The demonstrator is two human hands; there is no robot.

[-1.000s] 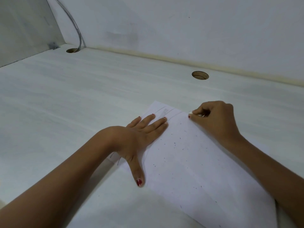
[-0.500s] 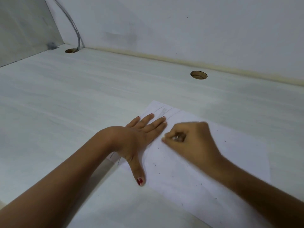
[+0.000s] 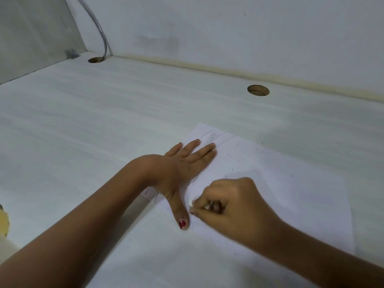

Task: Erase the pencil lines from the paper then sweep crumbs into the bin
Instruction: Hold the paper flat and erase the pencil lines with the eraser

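Note:
A white sheet of paper (image 3: 280, 183) lies on the white desk (image 3: 104, 132), with faint pencil lines (image 3: 216, 136) near its far corner and dark eraser crumbs (image 3: 236, 145) scattered over it. My left hand (image 3: 182, 167) lies flat on the paper's left side, fingers straight and thumb spread toward me. My right hand (image 3: 230, 206) is curled, pinching a small white eraser (image 3: 192, 201) against the paper just beside the left thumb. Most of the eraser is hidden by the fingers. No bin is in view.
Two round cable holes are cut into the desk, one at the back left (image 3: 95, 59) with a grey cable (image 3: 99, 32) running into it, one at the back right (image 3: 258, 90). Walls close off the back and left. A yellowish object (image 3: 4, 222) shows at the left edge.
My right hand has slid with the eraser from the paper's far edge down toward me, ending beside the left thumb. The left hand has stayed flat on the paper.

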